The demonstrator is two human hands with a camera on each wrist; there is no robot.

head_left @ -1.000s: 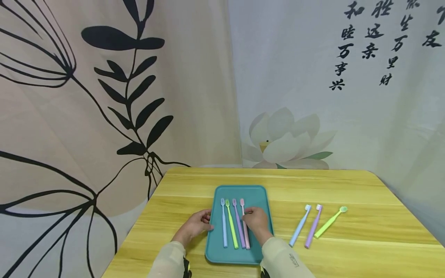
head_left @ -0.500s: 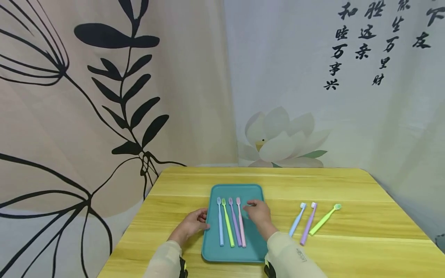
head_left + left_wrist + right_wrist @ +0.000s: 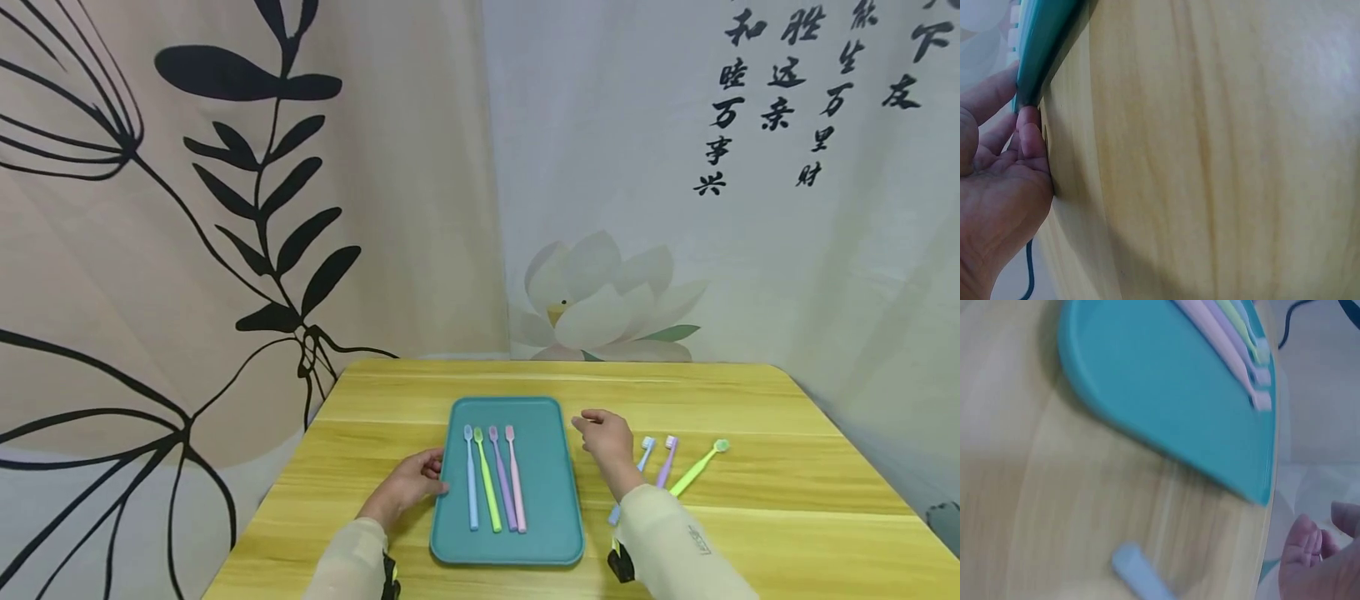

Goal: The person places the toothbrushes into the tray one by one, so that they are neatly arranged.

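Observation:
A teal tray [image 3: 543, 500] lies on the table with a blue toothbrush [image 3: 472, 487], a green toothbrush [image 3: 489, 487], a purple toothbrush [image 3: 503, 487] and a pink toothbrush [image 3: 517, 487] side by side, heads pointing away. My left hand [image 3: 408, 485] holds the tray's left edge, thumb at the rim and fingers curled against its underside in the left wrist view. Just right of the tray, my right hand [image 3: 609, 442] hovers over the table with nothing in it, fingers loosely bent. Its forearm partly covers a second blue toothbrush [image 3: 647, 448] and a second purple one.
On the table's right lie the second purple toothbrush [image 3: 667, 463] and a second green toothbrush [image 3: 699, 469], close to the right sleeve [image 3: 675, 533]. Behind the wooden table [image 3: 405, 392] hangs a printed curtain [image 3: 427, 208].
My right hand has let go of the pink toothbrush, leaving it on the tray, and has moved right past the tray's edge. My left hand stays at the left edge.

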